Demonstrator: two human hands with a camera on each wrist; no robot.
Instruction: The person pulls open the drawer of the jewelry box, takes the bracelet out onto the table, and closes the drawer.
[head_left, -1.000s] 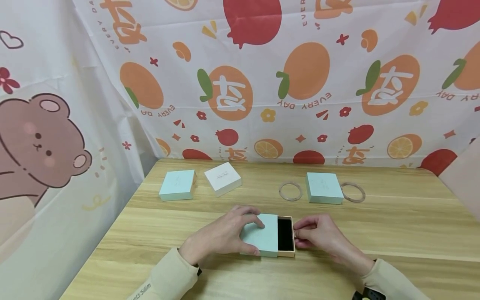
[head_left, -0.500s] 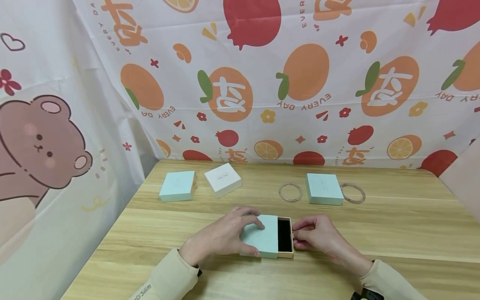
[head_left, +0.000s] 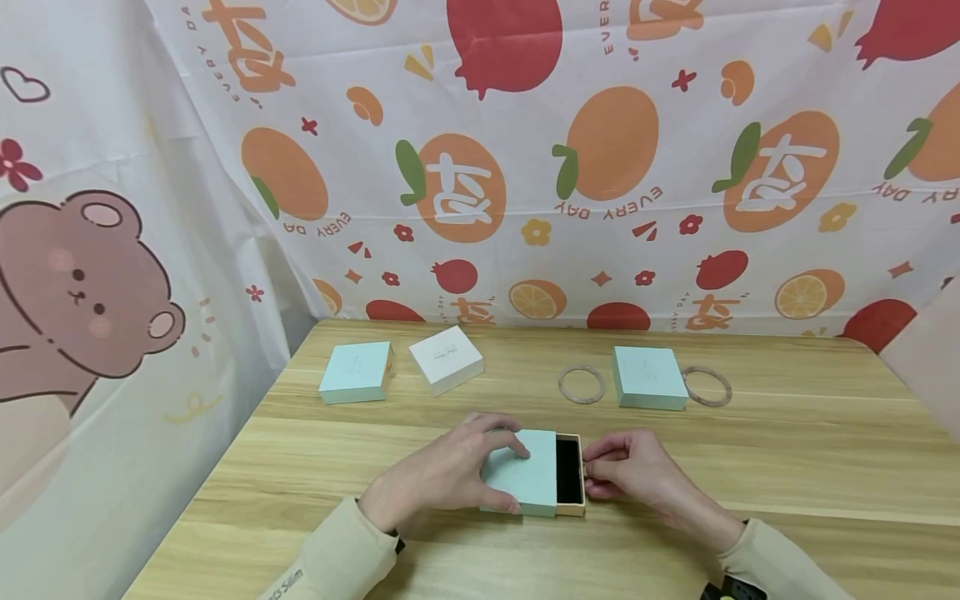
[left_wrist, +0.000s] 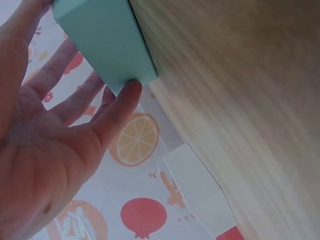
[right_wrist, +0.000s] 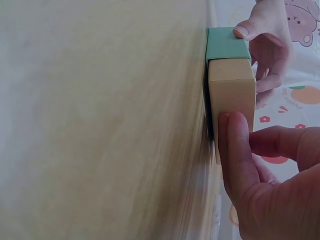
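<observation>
A mint-green drawer box (head_left: pixel 534 479) lies on the table with its inner tray (head_left: pixel 570 510) partly out to the right. Black lining (head_left: pixel 569 472) fills the exposed part of the tray. My left hand (head_left: pixel 457 467) grips the green sleeve from the left, its thumb on the near side and a fingertip on top. At the tray's outer end, my right hand (head_left: pixel 637 471) has bent fingers gathered at the middle of the end wall, as if pinching there. In the right wrist view, two fingertips (right_wrist: pixel 235 122) touch the tan end wall.
Along the back stand a mint-green box (head_left: pixel 356 372) at left, a white box (head_left: pixel 447 360) beside it, and another mint-green box (head_left: pixel 648 377) at right. Two pale bangles, the left bangle (head_left: pixel 581 401) and the right bangle (head_left: pixel 708 403), flank that last box. A fruit-print curtain (head_left: pixel 525 258) hangs behind.
The tray has slid slightly left into the sleeve, with my right hand following it. My left hand stays in place on the sleeve.
</observation>
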